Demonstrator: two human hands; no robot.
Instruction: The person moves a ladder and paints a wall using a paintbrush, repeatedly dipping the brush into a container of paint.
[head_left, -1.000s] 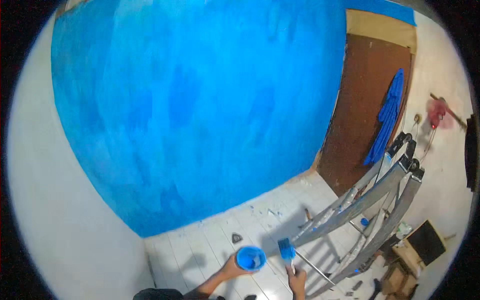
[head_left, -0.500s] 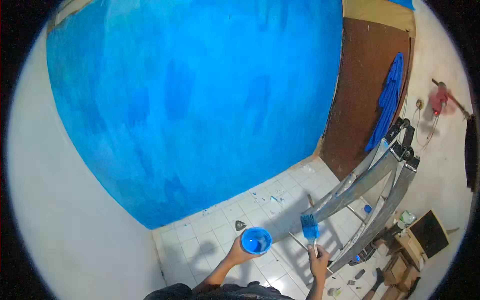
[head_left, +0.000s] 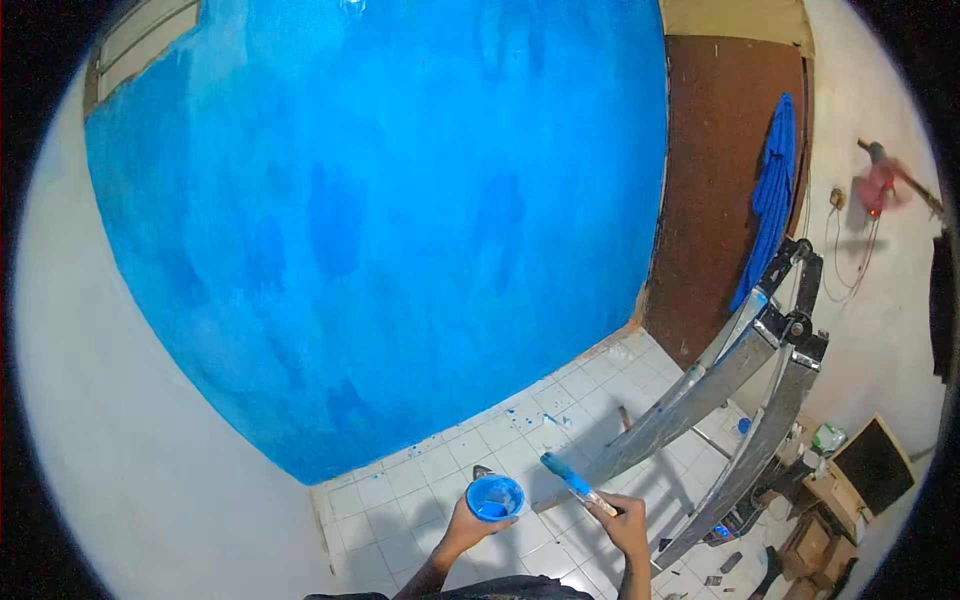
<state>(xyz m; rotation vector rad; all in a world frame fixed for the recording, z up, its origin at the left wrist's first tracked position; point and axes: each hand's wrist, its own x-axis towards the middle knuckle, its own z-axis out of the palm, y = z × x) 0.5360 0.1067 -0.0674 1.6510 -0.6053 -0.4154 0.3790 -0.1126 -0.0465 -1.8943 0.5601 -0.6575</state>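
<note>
Left hand [head_left: 470, 527] wraps a pot [head_left: 496, 497], likely spill-prone; at its three o'clock, right hand [head_left: 626, 520] grips a likely light brush [head_left: 577, 483] by its handle [head_left: 600, 503], the cleaner hold.

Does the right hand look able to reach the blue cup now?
Probably yes: the right hand holds the brush close by, and nothing visible stands between it and the blue cup, held mouth-up in the left hand.

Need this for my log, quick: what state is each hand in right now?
Left hand: closed around a blue cup of paint.
Right hand: closed, holding a paintbrush by its handle.
</note>
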